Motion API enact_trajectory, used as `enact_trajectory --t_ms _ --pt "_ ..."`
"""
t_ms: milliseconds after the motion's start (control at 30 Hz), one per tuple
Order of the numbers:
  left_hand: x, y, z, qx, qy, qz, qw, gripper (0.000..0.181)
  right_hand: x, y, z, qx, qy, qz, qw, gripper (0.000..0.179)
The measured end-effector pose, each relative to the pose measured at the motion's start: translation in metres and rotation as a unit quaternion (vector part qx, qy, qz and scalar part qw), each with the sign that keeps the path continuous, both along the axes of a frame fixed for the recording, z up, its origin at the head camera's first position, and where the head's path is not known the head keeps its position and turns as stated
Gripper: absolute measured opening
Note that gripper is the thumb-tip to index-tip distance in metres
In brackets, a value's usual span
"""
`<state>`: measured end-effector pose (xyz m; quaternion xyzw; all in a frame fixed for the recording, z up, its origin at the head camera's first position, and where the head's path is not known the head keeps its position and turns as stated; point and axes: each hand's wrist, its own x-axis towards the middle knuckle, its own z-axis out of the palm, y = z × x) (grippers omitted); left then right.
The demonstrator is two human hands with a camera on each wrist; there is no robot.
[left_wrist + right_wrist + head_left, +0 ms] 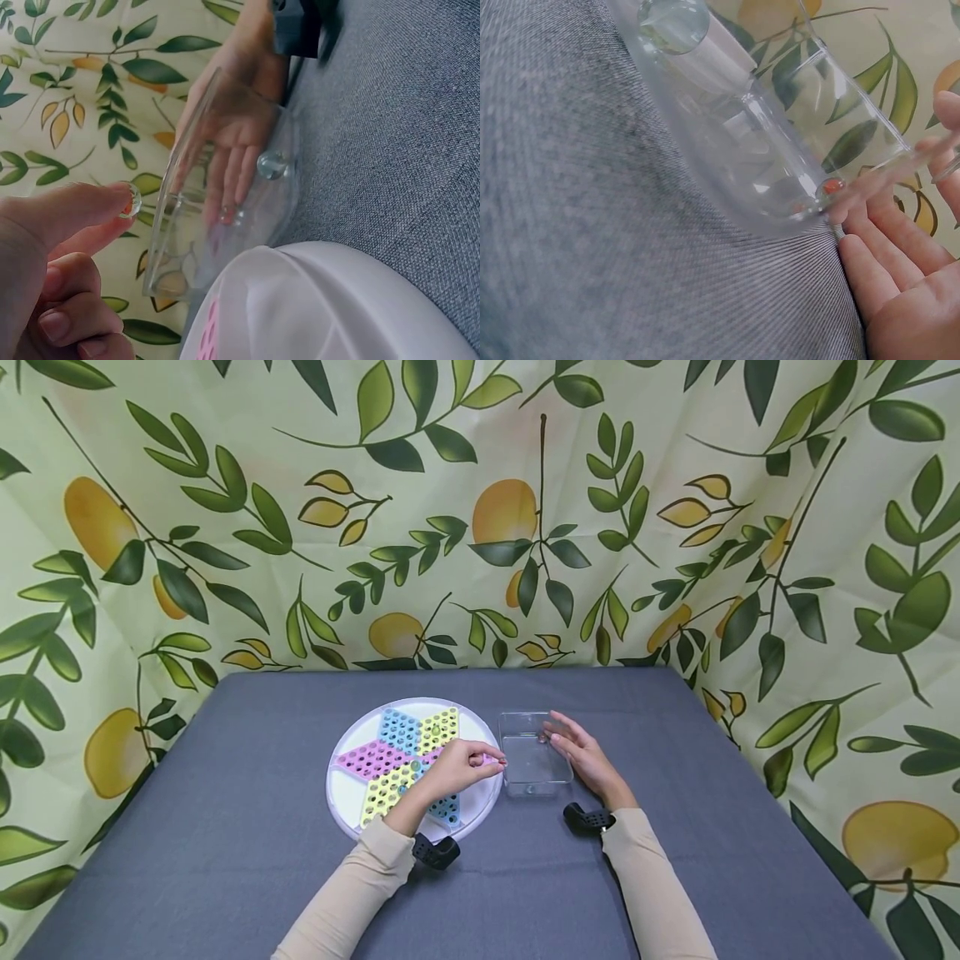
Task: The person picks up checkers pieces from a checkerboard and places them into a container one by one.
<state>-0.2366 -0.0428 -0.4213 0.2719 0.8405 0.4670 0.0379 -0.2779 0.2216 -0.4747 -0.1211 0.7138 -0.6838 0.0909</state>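
Observation:
My left hand (461, 768) pinches a small clear glass marble (134, 201) with a reddish core between thumb and forefinger, just left of a clear plastic box (536, 760). Beneath that hand lies a round white Chinese checkers board (347, 745) with pink, yellow and blue star points. My right hand (591, 762) rests along the box's right wall, its fingers mostly straight, seen through the plastic in the left wrist view. A pale marble (673, 24) sits at the box's near end; a reddish one (831, 186) shows near the right fingertips.
Several marbles are on the board, among them a greenish one (416, 766) near its middle. Grey cloth (225, 793) covers the table. A leaf-and-fruit patterned curtain (450, 568) stands behind and at both sides.

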Motion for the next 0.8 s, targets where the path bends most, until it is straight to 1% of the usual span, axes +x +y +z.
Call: enact_trajectory --t_ms 133,233,333,633,800 --pt "-0.0009 0.0028 -0.0008 -0.011 0.002 -0.006 0.9999 0.019 -0.0004 0.0001 -0.0001 0.001 0.001 -0.001 1.0000 0.060" --pt "-0.0004 0.0047 -0.0012 -0.014 -0.014 -0.007 0.9998 0.019 -0.0008 0.0000 -0.0004 0.005 0.001 -0.003 1.0000 0.060" --pt "0.0009 0.0060 -0.0015 -0.009 -0.020 -0.010 0.9997 0.019 -0.0010 -0.0001 -0.0008 0.005 0.003 -0.004 1.0000 0.060" --pt "0.0010 0.0087 -0.0046 -0.023 -0.001 -0.011 0.9997 0.021 -0.0011 -0.0002 -0.0025 -0.010 0.011 -0.001 0.9999 0.060" --pt "0.0017 0.0082 -0.0050 -0.021 0.001 -0.014 0.9997 0.023 -0.0012 -0.0007 -0.0019 -0.009 0.008 -0.007 0.9999 0.060"
